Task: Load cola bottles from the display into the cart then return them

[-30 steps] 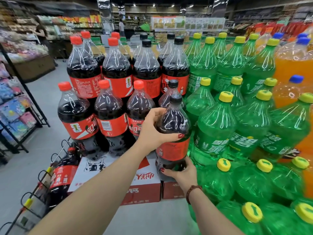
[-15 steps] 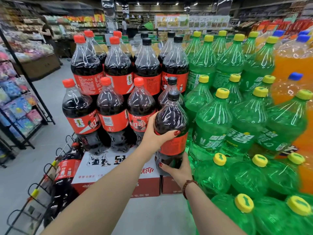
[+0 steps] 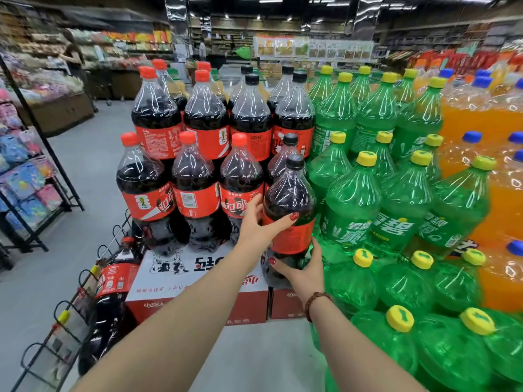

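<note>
Both hands grip one cola bottle (image 3: 288, 199) at the display's (image 3: 181, 290) front edge, just beside the green bottles (image 3: 353, 210), left hand (image 3: 254, 224) around its label, right hand (image 3: 301, 271) cupping its lower body; keep it upright, weight borne low.

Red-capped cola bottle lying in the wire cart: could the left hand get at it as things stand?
Probably not yet: the left hand grips the black-capped cola bottle with the right hand. Once freed, its way to the red-capped cola bottle in the wire cart looks open.
</note>
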{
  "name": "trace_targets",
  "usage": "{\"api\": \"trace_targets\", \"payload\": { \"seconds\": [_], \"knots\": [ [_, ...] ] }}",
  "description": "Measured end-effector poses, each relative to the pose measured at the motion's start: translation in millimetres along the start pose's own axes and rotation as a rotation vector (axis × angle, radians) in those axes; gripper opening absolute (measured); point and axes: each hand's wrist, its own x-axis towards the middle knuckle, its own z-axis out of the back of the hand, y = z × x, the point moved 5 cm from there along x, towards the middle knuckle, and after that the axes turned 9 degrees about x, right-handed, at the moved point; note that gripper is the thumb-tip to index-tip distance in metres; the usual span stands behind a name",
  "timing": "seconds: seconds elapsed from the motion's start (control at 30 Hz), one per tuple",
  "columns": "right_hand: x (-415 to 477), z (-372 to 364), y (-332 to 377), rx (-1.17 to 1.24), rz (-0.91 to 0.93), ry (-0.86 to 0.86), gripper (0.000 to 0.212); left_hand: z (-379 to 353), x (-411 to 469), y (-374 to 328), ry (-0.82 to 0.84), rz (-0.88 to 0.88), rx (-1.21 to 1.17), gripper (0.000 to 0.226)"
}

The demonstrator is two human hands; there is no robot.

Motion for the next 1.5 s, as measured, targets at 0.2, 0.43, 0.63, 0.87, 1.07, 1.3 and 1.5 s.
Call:
{"api": "trace_targets", "payload": {
  "seconds": [0.2,0.43,0.63,0.87,1.07,1.3,1.5],
  "knots": [
    [-26,4,20,-0.067,0.036,-0.023,0.099,24,-22,15,-0.034,-0.005,0.061,0.084],
    [-76,11,42,-0.094,0.098,-0.138,0.089,44,-69,39,0.029,-0.016,0.093,0.062],
    [-131,26,84,-0.147,0.201,-0.222,0.068,37,-109,31,0.13,-0.092,-0.047,0.048],
    [-186,84,152,-0.246,0.34,-0.346,0.06,-18,-138,-21,0.309,-0.249,-0.143,0.049],
    [-247,170,176,-0.315,0.367,-0.541,0.058,-96,-182,-62,0.436,-0.3,-0.301,0.045],
    [-340,286,182,-0.269,0.353,-0.759,0.052,-209,-268,-91,0.643,-0.277,-0.375,0.045],
    [-428,401,187,-0.268,0.357,-0.911,0.052,-321,-366,-109,0.798,-0.307,-0.377,0.043]
  ]
}}
